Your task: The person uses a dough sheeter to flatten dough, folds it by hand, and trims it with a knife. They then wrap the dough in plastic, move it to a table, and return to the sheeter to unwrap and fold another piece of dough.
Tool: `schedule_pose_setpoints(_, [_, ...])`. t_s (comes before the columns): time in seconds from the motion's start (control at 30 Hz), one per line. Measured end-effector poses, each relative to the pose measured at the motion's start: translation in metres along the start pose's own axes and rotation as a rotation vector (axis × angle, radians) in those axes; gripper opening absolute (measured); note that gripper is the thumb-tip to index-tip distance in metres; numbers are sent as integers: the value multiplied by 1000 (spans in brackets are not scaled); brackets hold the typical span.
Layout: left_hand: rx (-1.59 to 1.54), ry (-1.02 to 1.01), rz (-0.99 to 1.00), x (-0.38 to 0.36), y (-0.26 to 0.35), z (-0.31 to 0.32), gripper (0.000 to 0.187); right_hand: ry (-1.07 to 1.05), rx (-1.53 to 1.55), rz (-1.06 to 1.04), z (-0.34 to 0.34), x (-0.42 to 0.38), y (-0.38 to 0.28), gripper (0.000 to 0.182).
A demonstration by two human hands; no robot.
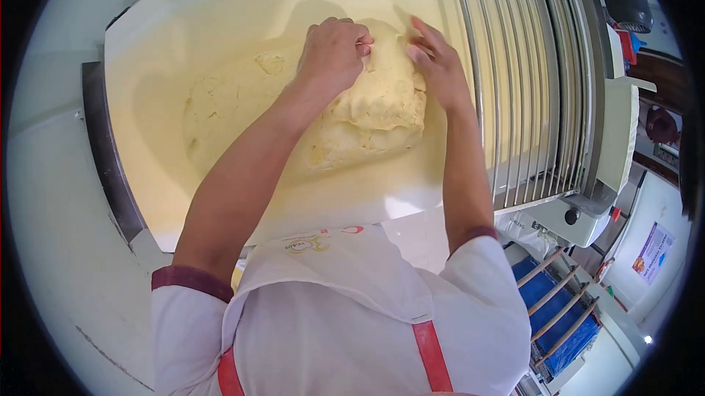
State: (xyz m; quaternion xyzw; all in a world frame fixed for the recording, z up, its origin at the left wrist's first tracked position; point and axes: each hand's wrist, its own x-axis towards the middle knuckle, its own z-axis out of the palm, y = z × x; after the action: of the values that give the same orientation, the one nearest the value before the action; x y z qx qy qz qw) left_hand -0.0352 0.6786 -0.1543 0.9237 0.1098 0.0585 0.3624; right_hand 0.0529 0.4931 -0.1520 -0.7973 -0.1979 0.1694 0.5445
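Observation:
A large slab of pale yellow dough lies folded in a thick, uneven heap on the white work surface, its lower edge cracked. My left hand is at the heap's upper left, fingers curled and pinched together at the dough; what lies between the fingertips is too small to make out. At the upper right edge, my right hand has its fingers apart, beside the dough and holding nothing. Flatter dough with a rough patch stretches out to the left of the heap.
A metal guard grille of parallel bars borders the surface on the right. Beyond it is a machine housing with a black knob. Wooden rods lie over a blue item at the lower right. A wall runs along the left.

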Motion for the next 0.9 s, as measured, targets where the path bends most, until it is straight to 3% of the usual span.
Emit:
schedule_pose_setpoints(0.07, [-9, -90, -77, 2, 0, -10, 19, -303, -7, 224, -3, 26, 3, 26])
schedule_pose_setpoints(0.17, [-482, -142, -181, -16, -7, -44, 26, -214, -47, 132, 5, 33, 22, 21])
schedule_pose_setpoints(0.27, [-329, 203, -78, -52, -54, -96, 31, -70, -32, 211, 11, 23, 21, 21])
schedule_pose_setpoints(0.37, [-272, 304, -328, -112, -130, -157, 29, -103, 135, 292, 12, 17, 11, 31])
schedule_pose_setpoints(0.47, [-374, 180, -383, -144, -143, -160, 29, 63, -206, -42, 27, 20, -17, 34])
schedule_pose_setpoints(0.5, [-499, 117, -527, -148, -140, -153, 29, 61, -222, -47, 37, 21, -30, 32])
schedule_pose_setpoints(0.7, [-494, 212, -755, -169, -153, -139, 34, -282, -494, -570, 175, -16, -100, 32])
schedule_pose_setpoints(0.8, [-398, 338, -601, -163, -166, -139, 37, -347, -845, -664, 258, -36, -107, 48])
schedule_pose_setpoints(0.9, [-370, 449, -207, -143, -133, -164, 36, -444, -994, -629, 301, -51, -116, 62])
